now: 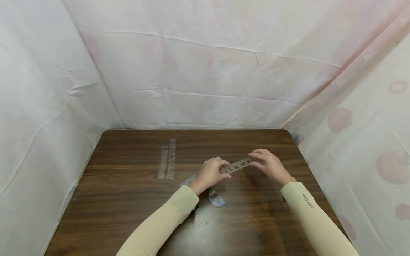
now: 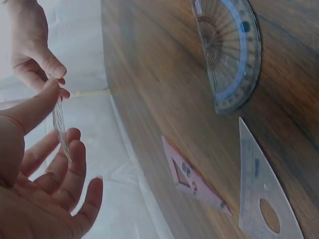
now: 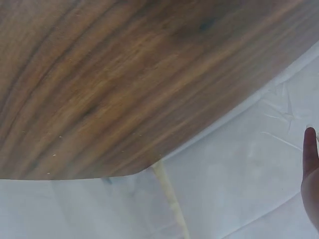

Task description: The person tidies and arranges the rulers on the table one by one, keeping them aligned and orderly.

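A clear stencil ruler (image 1: 237,166) with cut-out shapes spans the gap between the two hands, raised above the table. My left hand (image 1: 211,172) pinches its left end between thumb and fingers. At the other end, my right hand (image 1: 269,166) grips the ruler with thumb and fingertips. The left wrist view shows the ruler nearly edge-on. Below the left hand lie a clear protractor (image 2: 239,55) with a blue band, a pink set square (image 2: 199,190) and a clear set square (image 2: 251,184) with an oval hole. Only one finger of the right hand shows in the right wrist view.
Two more clear rulers lie side by side on the left of the dark wood table (image 1: 128,199): a plain one (image 1: 162,163) and one with cut-outs (image 1: 172,160). Pale curtains (image 1: 205,71) hang behind the table and along both sides.
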Tool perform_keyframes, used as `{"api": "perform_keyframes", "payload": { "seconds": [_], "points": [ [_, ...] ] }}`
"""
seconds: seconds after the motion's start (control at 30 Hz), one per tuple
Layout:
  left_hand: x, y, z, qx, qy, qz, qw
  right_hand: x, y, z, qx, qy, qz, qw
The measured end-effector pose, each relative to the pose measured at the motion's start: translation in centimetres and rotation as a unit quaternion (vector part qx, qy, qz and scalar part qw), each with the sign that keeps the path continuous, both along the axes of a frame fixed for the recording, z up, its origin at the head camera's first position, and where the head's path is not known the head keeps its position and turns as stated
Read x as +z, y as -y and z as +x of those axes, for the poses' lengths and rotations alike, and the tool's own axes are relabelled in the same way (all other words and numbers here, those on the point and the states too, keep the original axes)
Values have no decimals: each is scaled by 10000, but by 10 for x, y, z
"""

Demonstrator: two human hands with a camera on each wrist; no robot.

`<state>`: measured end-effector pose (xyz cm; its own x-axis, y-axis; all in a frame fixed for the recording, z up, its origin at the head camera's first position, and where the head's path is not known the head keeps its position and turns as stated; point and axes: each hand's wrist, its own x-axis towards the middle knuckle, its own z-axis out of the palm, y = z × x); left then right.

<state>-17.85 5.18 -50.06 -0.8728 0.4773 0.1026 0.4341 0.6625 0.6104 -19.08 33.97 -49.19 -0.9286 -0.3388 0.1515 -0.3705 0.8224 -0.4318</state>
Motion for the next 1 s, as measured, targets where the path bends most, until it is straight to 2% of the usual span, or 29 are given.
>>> {"api": "perform_keyframes", "payload": {
  "seconds": [0.13, 0.33, 0.43, 0.6, 0.77, 1.0],
  "points": [
    [-1, 6, -1, -147, 254, 256, 9992, 1, 4, -3, 57, 56, -8, 10000],
    [-6, 16, -5, -387, 562, 740, 9949, 0, 13, -6, 241, -116, 2, 9996],
    [-6, 21, -8, -455, 867, 1045, 9897, 0, 17, -9, 380, -240, 0, 9990],
    [-3, 30, -11, -605, 1441, 1552, 9754, 2, 25, -16, 589, -590, -20, 9965],
    [-4, 38, -11, -733, 1860, 1873, 9617, 4, 35, -22, 450, -536, -190, 9974],
    [-2, 46, -11, -584, 1908, 2060, 9580, 8, 55, -28, 136, -101, -623, 9979]
  ]
}}
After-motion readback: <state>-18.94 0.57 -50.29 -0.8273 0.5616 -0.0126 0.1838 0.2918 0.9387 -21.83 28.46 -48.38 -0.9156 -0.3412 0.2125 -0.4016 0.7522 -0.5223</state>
